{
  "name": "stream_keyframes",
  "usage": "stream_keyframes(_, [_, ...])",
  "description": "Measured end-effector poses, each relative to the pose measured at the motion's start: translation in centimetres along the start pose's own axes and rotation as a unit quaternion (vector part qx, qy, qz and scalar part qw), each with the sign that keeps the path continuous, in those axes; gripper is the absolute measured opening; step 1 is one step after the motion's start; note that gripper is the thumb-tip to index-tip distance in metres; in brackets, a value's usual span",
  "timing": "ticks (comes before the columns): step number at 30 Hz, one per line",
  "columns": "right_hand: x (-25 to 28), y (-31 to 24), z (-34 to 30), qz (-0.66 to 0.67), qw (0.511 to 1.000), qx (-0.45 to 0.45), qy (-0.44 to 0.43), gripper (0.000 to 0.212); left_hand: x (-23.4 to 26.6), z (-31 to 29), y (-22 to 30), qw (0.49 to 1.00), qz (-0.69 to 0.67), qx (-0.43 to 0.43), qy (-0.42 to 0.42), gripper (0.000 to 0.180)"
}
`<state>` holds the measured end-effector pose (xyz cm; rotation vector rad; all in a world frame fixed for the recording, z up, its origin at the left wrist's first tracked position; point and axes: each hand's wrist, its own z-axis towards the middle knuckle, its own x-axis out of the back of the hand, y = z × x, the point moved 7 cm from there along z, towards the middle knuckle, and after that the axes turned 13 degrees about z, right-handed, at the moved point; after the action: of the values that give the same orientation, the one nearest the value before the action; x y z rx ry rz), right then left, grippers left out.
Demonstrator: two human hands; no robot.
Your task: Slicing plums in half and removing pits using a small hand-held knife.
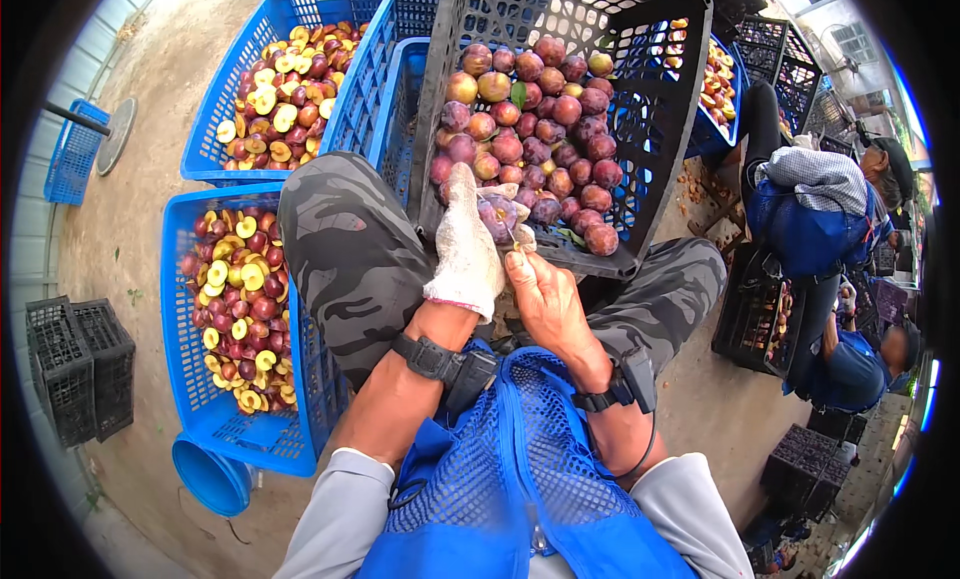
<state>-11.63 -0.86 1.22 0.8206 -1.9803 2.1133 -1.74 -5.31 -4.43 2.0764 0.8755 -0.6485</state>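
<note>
My left hand [464, 249], in a whitish knitted glove, grips a purple-red plum [497, 218] at the near edge of a black plastic crate [664, 184]. My bare right hand [553, 304] is closed beside it, thumb and fingers pinched around a small thin tool [514, 241] touching or nearly touching the plum; most of the tool is hidden. Tilted toward me across my knees, the crate holds many whole plums [550, 129] and a few green leaves. To my left, a blue basket [177, 319] contains halved plums [240, 304] with yellow flesh.
Another blue basket [350, 109] of halved plums stands farther ahead on the left. Stacked black crates [85, 369] and a blue bucket [212, 476] sit on the floor at left. Two people [815, 209] work at the right near more crates [805, 469].
</note>
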Motion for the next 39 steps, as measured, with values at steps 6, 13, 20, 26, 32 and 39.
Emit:
stream_keyframes(6, [-0.2,1.6,0.8,0.166,0.983,-0.038,0.065,0.045,-1.0,-0.4,1.1,0.998,-0.005,-0.063,-0.013,0.048])
stream_keyframes(13, [1.2,0.3,0.6,0.2,0.977,-0.073,0.019,0.044,-2.4,-2.9,2.0,0.971,-0.087,-0.048,-0.219,0.034])
stream_keyframes(20, [6.1,-1.2,0.6,0.113,0.954,-0.192,-0.199,0.052,-0.9,-3.8,3.4,0.946,0.245,-0.111,-0.179,0.038])
stream_keyframes(26, [5.4,0.7,0.2,0.089,0.967,-0.14,-0.192,0.054,-2.5,-4.3,4.3,0.798,0.542,-0.205,-0.165,0.053])
stream_keyframes(32, [0.4,3.2,-2.3,0.319,0.928,-0.189,0.029,0.045,-1.6,-2.7,0.0,0.982,0.088,-0.068,-0.156,0.048])
stream_keyframes(39, [2.4,1.7,-1.7,0.176,0.982,-0.074,0.006,0.049,-0.7,-3.3,1.6,0.959,0.212,-0.096,-0.162,0.045])
